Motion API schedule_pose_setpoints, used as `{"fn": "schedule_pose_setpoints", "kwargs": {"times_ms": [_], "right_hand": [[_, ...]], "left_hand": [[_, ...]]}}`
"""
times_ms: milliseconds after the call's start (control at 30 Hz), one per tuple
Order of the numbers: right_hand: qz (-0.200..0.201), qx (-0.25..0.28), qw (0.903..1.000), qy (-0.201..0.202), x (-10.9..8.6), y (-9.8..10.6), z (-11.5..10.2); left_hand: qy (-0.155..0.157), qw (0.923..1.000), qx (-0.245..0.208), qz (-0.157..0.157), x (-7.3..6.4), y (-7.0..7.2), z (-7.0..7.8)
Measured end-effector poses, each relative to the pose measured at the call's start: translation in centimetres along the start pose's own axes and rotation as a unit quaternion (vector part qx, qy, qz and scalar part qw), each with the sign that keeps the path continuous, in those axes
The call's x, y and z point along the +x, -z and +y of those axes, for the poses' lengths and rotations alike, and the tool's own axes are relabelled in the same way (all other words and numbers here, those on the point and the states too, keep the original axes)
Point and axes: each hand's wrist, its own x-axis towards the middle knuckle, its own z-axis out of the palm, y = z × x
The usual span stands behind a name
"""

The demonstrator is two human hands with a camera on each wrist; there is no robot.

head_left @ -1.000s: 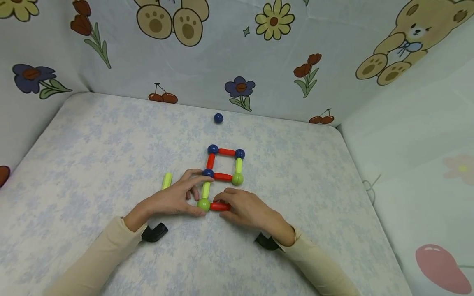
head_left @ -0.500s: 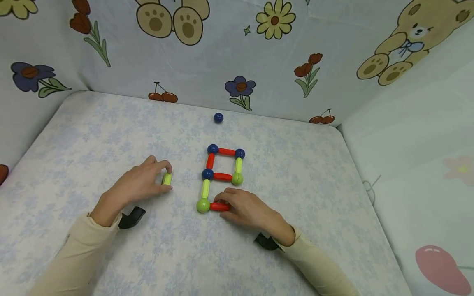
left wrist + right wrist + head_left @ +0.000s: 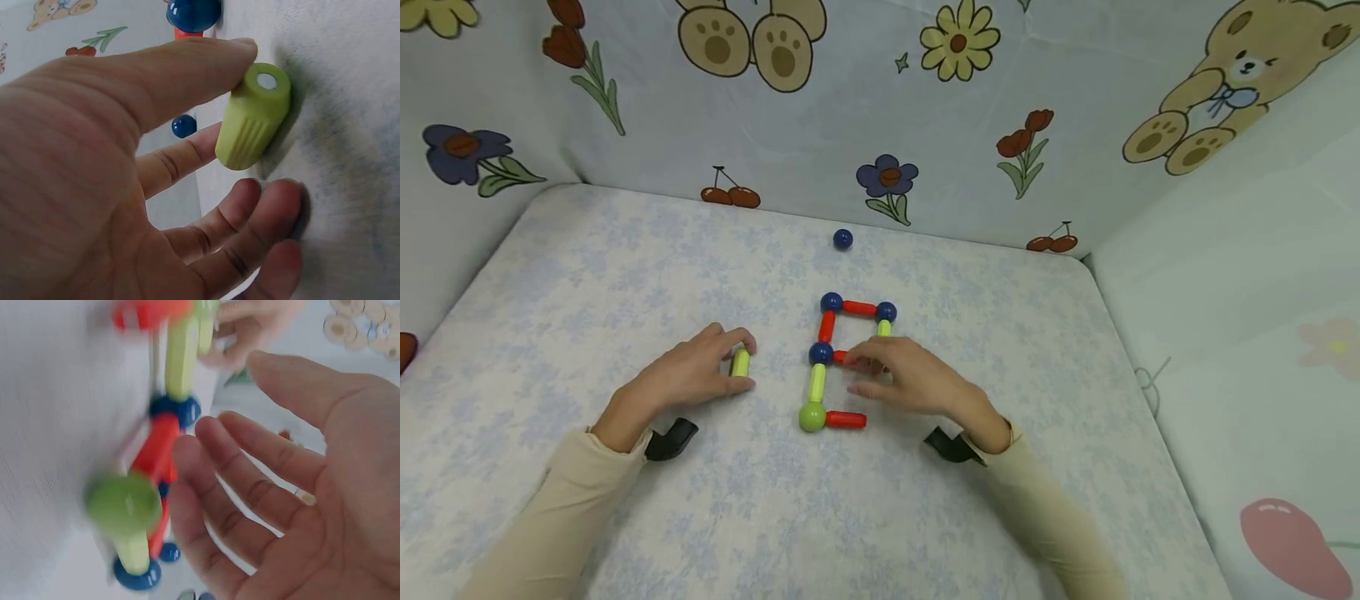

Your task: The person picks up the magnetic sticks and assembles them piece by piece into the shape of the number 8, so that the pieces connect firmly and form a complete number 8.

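My left hand (image 3: 688,371) pinches a loose light-green magnetic rod (image 3: 741,363) between thumb and index finger, left of the built shape. In the left wrist view the rod (image 3: 250,125) shows a silvery disc at its end, and the other fingers are bent below it. My right hand (image 3: 917,379) hovers over the shape's right side with relaxed fingers, holding nothing. The shape has a square of rods with blue balls (image 3: 831,302) and one green ball (image 3: 124,503), which the right hand hides from the head camera. A green rod (image 3: 816,382) runs to a lower green ball (image 3: 812,417) with a red rod (image 3: 846,420) sticking out rightward.
A loose blue ball (image 3: 843,239) lies near the back of the pale patterned table (image 3: 1022,358). A cloth wall (image 3: 805,142) printed with bears and flowers rises behind, and another white wall (image 3: 1240,350) stands at the right. Black wrist mounts (image 3: 672,439) sit under both wrists.
My left hand left the lower green ball, moved left and took hold of the loose green rod. My right hand let go of the lower red rod and moved up and slightly right.
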Motion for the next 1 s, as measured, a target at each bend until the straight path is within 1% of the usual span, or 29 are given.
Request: {"fn": "schedule_pose_setpoints", "kwargs": {"times_ms": [100,200,333,433,567,667,733,833,1000], "right_hand": [[0.029,-0.007,0.9995,-0.005,2.1,1.9,1.7],[0.050,-0.019,0.9982,-0.027,4.5,3.6,3.7],[0.053,-0.025,0.9962,-0.065,7.7,5.2,5.8],[0.053,-0.028,0.9945,-0.086,10.0,6.0,6.7],[0.059,-0.037,0.9916,-0.109,12.5,6.3,7.5],[0.067,-0.044,0.9882,-0.131,13.9,6.1,7.9],[0.070,-0.050,0.9860,-0.143,14.5,5.9,8.1],[0.071,-0.054,0.9852,-0.147,15.3,5.6,8.5],[0.046,-0.059,0.9861,-0.148,16.4,5.2,8.9]], "left_hand": [[-0.003,1.0000,-0.004,-0.004,0.0,0.0,-0.2],[-0.005,0.9999,-0.009,-0.009,0.1,-0.1,-0.4],[-0.004,0.9998,-0.012,-0.012,0.2,-0.1,-0.7],[-0.002,0.9998,-0.016,-0.014,0.3,-0.1,-0.9],[0.002,0.9996,-0.022,-0.016,0.6,-0.3,-1.2],[0.003,0.9996,-0.025,-0.015,0.8,-0.4,-1.3],[0.003,0.9996,-0.026,-0.014,0.9,-0.5,-1.4],[0.002,0.9995,-0.029,-0.009,0.9,-0.6,-1.6],[-0.002,0.9994,-0.035,0.000,0.8,-0.6,-1.8]]}}
